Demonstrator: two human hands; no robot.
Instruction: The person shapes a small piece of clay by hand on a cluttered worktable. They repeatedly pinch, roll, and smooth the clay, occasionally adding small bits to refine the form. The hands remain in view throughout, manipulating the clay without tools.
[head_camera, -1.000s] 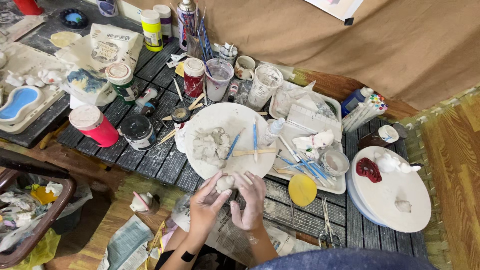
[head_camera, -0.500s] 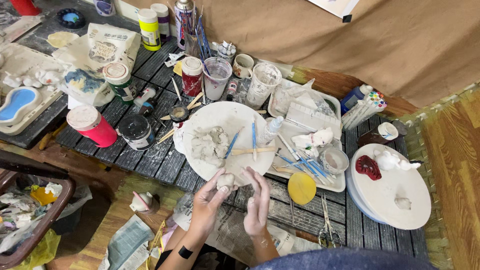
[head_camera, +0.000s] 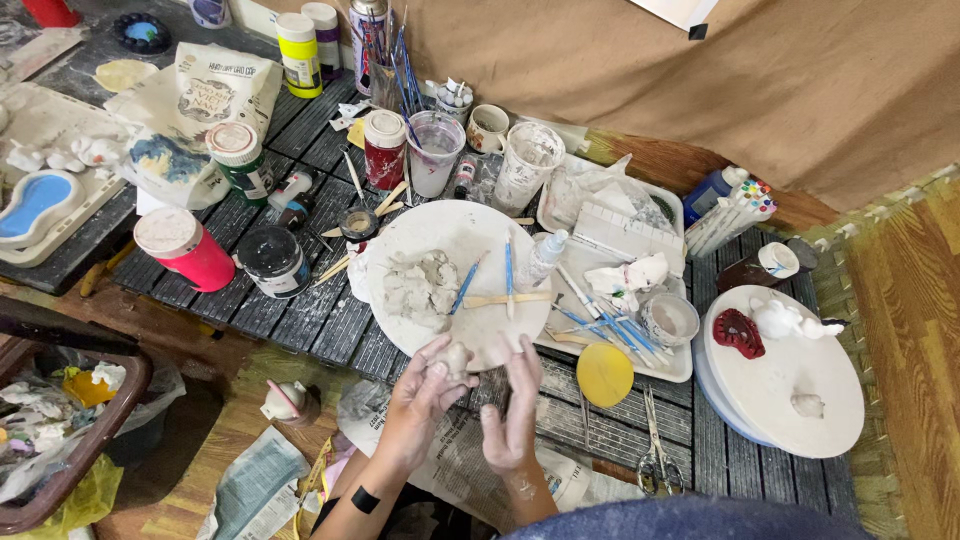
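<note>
My left hand (head_camera: 420, 398) holds a small lump of grey clay (head_camera: 455, 359) at its fingertips, just over the near rim of a round white plate (head_camera: 460, 232). My right hand (head_camera: 512, 415) is beside it, fingers upright and apart, its palm facing the lump without clearly gripping it. On the plate lie a larger pile of grey clay (head_camera: 422, 287), thin blue-handled tools (head_camera: 465, 285) and a wooden stick (head_camera: 505, 298). Both hands are smeared with clay.
Paint jars, a pink tub (head_camera: 185, 250) and a cup of brushes (head_camera: 390, 60) crowd the black slatted table. A white tray (head_camera: 620, 270) with tools sits right of the plate. A yellow disc (head_camera: 604, 374), scissors (head_camera: 655, 450) and a white turntable (head_camera: 790, 375) with small figures lie further right.
The view has shifted slightly. My right hand has drawn back from the clay lump, and my left hand keeps the lump at the plate's near rim.
</note>
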